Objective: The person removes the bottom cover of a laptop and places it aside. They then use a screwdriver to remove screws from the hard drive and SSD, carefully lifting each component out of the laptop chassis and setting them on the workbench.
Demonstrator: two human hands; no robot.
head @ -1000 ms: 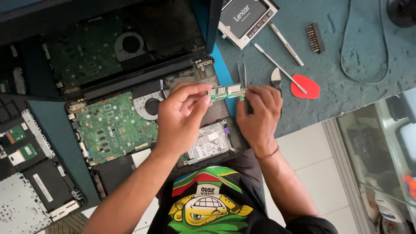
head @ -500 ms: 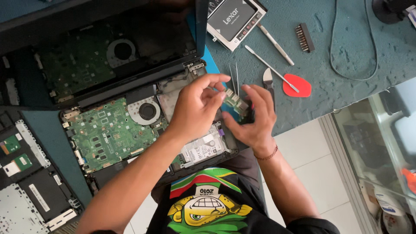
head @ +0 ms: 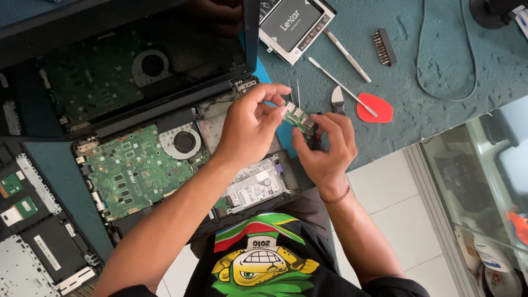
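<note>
We see the left hand (head: 250, 124) raised over the right edge of the opened laptop (head: 165, 165), thumb and fingertips pinched on the upper end of a small green circuit board (head: 297, 117). The board sits tilted between both hands, above the edge of the teal work mat (head: 440, 66), just right of the laptop's hinge. The right hand (head: 327, 146) grips the board's lower end with thumb and forefinger; something dark shows under its fingers, and we cannot tell what it is. Below the left hand lie the exposed green motherboard (head: 129, 170), a round cooling fan (head: 184, 142) and a silver hard drive (head: 256, 184) in its bay. The laptop's dark screen stands open behind, mirroring the boards. On the mat, well apart from the hands, we note a drive in a metal caddy (head: 294, 25), a slim metal spudger (head: 346, 55), a second thin tool (head: 341, 86) resting across a red pick (head: 375, 108), a black strip of screwdriver bits (head: 383, 48) and a looping cable (head: 440, 71). At far left, removed cover parts (head: 33, 231) lie beside the laptop.
</note>
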